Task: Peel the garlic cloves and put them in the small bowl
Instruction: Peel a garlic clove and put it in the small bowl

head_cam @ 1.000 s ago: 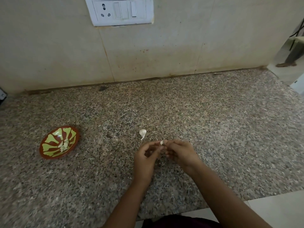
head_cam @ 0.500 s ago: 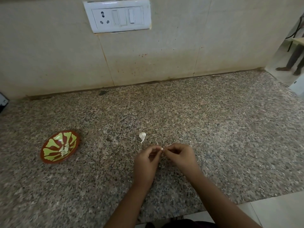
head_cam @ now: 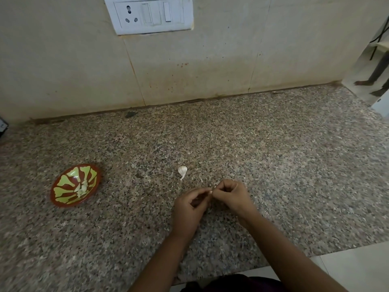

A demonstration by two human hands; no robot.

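a garlic clove (head_cam: pixel 210 192) showed only as a small white speck between the two sets of fingertips, low in the middle of the view and just above the granite counter (head_cam: pixel 294 175). most of it was hidden by the fingers. the left hand (head_cam: pixel 189 207) had its fingers curled in, thumb and forefinger pinching the clove from the left, with a dark hollow under the bent fingers. the right hand (head_cam: pixel 231 197) was curled tighter, knuckles up, its fingertips meeting the left's at the same white speck and pinching it from the right. whether the right fingers gripped the clove itself or a bit of its skin could not be told. both forearms came up from the lower edge.

just beyond the hands, toward the wall, a second clove (head_cam: pixel 182 171) lay on the counter with its thin tail pointing toward the person, near the left hand but apart from it. well off to the left sat the small bowl (head_cam: pixel 67 180), red-brown with pale green patches, with a few pale peeled cloves (head_cam: pixel 82 188) inside near its middle. behind the counter rose a beige tiled wall (head_cam: pixel 63 70) with a white switchboard (head_cam: pixel 151 14) at the top.
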